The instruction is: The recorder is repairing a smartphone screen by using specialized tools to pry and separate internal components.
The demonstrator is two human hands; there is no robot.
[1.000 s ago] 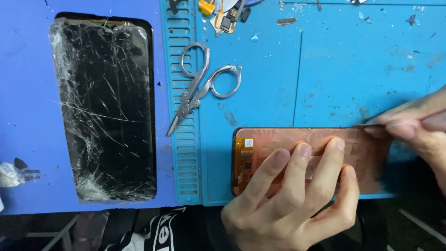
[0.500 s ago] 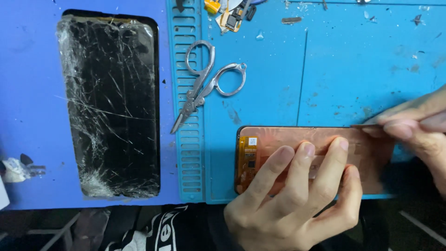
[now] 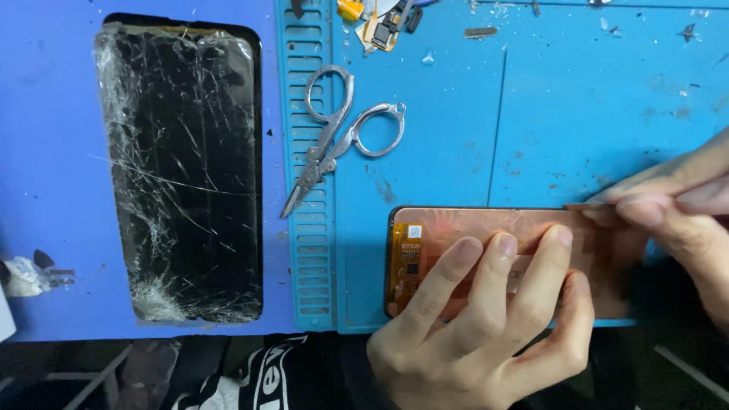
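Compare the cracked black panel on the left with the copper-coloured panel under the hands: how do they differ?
The black panel is covered in cracks; the copper panel shows none. The black panel lies lengthwise away from the viewer and untouched; the copper panel lies crosswise, pressed by the left hand, with the right hand at its right end. The black panel sits left of the scissors, the copper panel below them. Both are flat rectangles on the blue mat.

I see both of my hands bare, no gloves, rings or watch on either. My left hand (image 3: pixel 486 319) shows four fingers and its back at the lower centre of the frame, with short, plain nails. My right hand (image 3: pixel 683 216) enters from the right edge; only its fingers show, nails trimmed and unpainted. No sleeve reaches either wrist in view.
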